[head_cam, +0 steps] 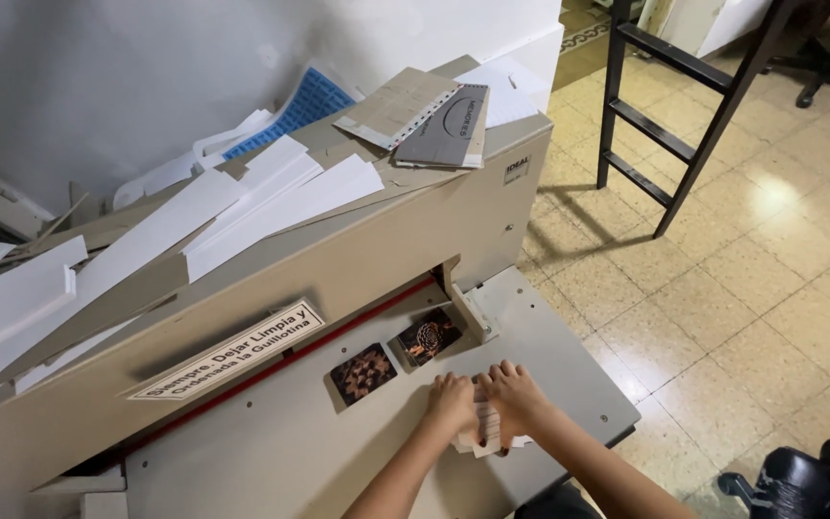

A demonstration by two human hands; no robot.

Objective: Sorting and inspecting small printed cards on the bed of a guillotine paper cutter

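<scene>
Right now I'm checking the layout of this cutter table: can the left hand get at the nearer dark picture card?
Probably yes. The dark picture card lies flat on the cutter table, just up and left of the left hand, with bare table between them. That hand is on the stack of cards.

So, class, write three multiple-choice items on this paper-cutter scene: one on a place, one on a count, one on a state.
1. Where do the white paper strips lie?
A. atop the cutter
B. on the floor
C. on the ladder

2. How many dark printed stacks lie on the cutter table by the red line?
A. one
B. two
C. four

3. What are the left hand and right hand doing?
A. hanging free
B. gripping the ladder
C. pressing on a card stack

Answers: 1 A, strips cover the machine's top; 2 B, two lie side by side; 3 C, both hands rest on it.
</scene>
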